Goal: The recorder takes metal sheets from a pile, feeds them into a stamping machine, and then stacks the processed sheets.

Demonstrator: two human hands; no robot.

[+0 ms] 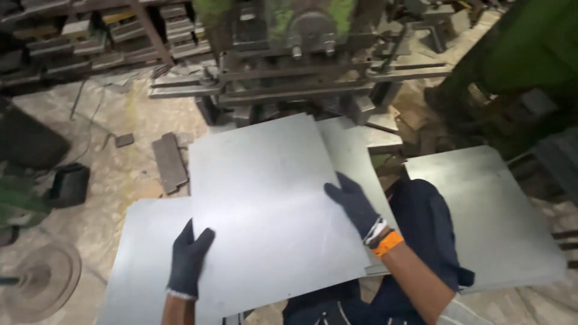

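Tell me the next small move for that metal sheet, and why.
Probably slide the top sheet forward toward the press: both gloved hands, left hand and right hand, grip its near edge, and its far edge already points at the machine's bed.

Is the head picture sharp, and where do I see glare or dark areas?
Head view: slightly soft overall, with motion blur on the green machine at top right; a pale, dull sheen on the top sheet held by the left hand and right hand, no hard glare; the shelves at top left are dim.

dim shop | soft sheen on metal sheet (265,204) | edges blurred
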